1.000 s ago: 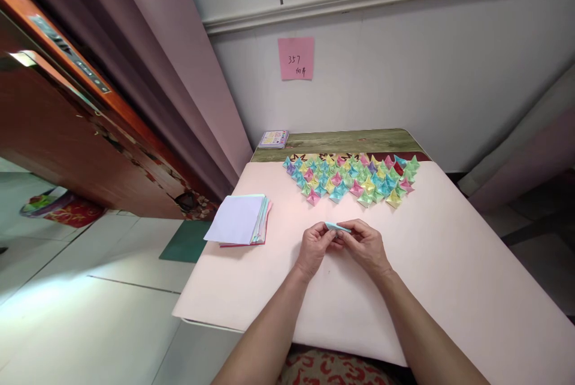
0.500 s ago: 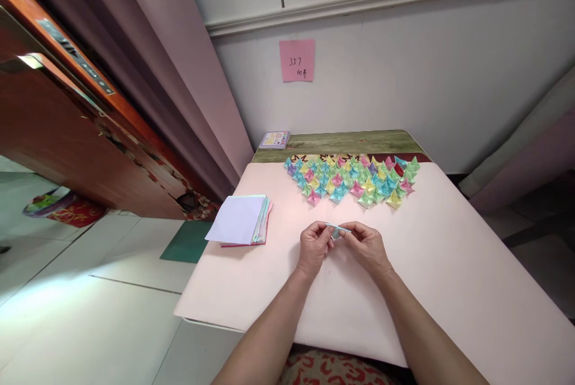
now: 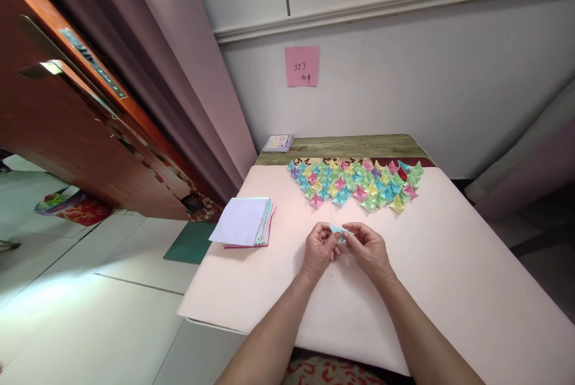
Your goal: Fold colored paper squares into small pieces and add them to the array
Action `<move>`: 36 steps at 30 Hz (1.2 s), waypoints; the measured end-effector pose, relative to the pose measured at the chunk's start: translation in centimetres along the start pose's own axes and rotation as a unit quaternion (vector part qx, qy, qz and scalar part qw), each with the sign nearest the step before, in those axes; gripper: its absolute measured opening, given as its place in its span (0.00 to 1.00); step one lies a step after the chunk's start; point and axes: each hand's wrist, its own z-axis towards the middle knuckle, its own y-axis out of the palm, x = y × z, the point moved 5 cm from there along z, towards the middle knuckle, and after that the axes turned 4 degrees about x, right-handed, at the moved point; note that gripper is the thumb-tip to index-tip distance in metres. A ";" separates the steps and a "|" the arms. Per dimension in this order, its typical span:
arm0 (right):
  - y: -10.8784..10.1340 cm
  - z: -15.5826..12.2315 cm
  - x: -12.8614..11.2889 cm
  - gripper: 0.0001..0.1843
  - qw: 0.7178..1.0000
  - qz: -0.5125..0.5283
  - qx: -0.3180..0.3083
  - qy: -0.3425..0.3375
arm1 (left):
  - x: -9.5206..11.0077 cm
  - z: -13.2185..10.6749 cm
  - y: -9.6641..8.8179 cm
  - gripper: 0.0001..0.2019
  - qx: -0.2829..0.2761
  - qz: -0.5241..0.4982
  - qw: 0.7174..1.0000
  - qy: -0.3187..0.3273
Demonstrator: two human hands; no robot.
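Observation:
Both of my hands meet over the middle of the pale pink table top point(image 3: 449, 289). My left hand point(image 3: 318, 250) and my right hand point(image 3: 369, 251) each pinch an end of a small light blue folded paper point(image 3: 338, 230), holding it just above the table. Beyond them, several small folded paper shapes point(image 3: 357, 184) in pink, blue, green and yellow lie packed together in rows. A stack of coloured paper sheets point(image 3: 242, 221), white on top, lies to the left of my hands near the table's left edge.
A small packet of paper point(image 3: 278, 143) rests on the wooden strip at the table's far left. A pink note point(image 3: 301, 66) is stuck on the wall. A brown door point(image 3: 67, 127) and a curtain stand at the left, with tiled floor below.
My hands stay together on the blue paper; the fingers have shifted slightly along it. The camera has moved a little, so everything sits slightly lower and further right.

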 end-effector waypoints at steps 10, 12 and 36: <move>-0.4 -0.7 -2.7 0.12 0.935 -0.253 0.056 -0.241 | -0.1 -0.3 0.1 0.18 -0.003 0.004 1.000 -0.021; -0.3 -1.0 -3.3 0.12 0.898 -0.310 0.087 -0.299 | -0.2 -0.2 0.0 0.18 0.008 -0.001 1.000 -0.025; 0.7 -0.6 -0.9 0.19 0.978 0.124 -0.113 0.126 | 0.7 -0.7 0.2 0.20 -0.058 -0.021 0.998 -0.003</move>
